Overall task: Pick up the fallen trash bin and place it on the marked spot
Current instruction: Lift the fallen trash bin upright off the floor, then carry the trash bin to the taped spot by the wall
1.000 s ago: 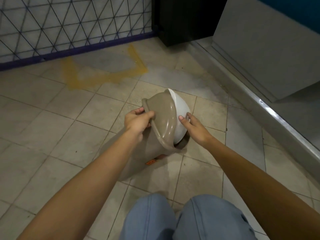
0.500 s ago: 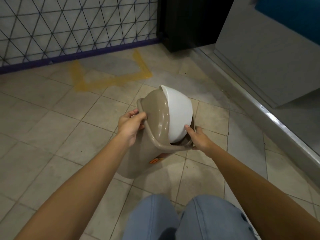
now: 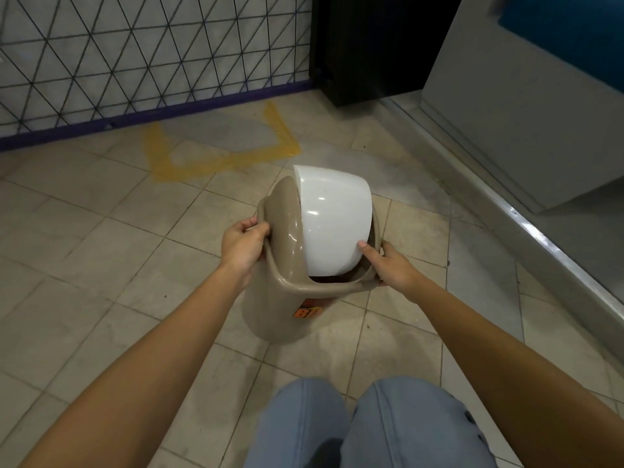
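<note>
A beige plastic trash bin (image 3: 270,309) with a white swing lid (image 3: 332,221) stands nearly upright in the middle of the tiled floor, an orange label low on its side. My left hand (image 3: 241,246) grips the left rim of its top. My right hand (image 3: 393,265) holds the right rim, thumb pressed against the white lid. Whether the bin's base touches the floor is hidden. A yellow painted outline (image 3: 219,157) marks a spot on the floor beyond the bin, by the fence.
A wire mesh fence with a purple base bar (image 3: 152,113) runs along the far side. A black cabinet (image 3: 374,45) stands at the back. A grey wall panel and a metal threshold (image 3: 540,231) line the right. My knees in blue jeans (image 3: 364,427) are below.
The bin has been turned from lying tilted on its side to nearly upright. Both hands stayed on its rim and rose with it; the white lid now faces up.
</note>
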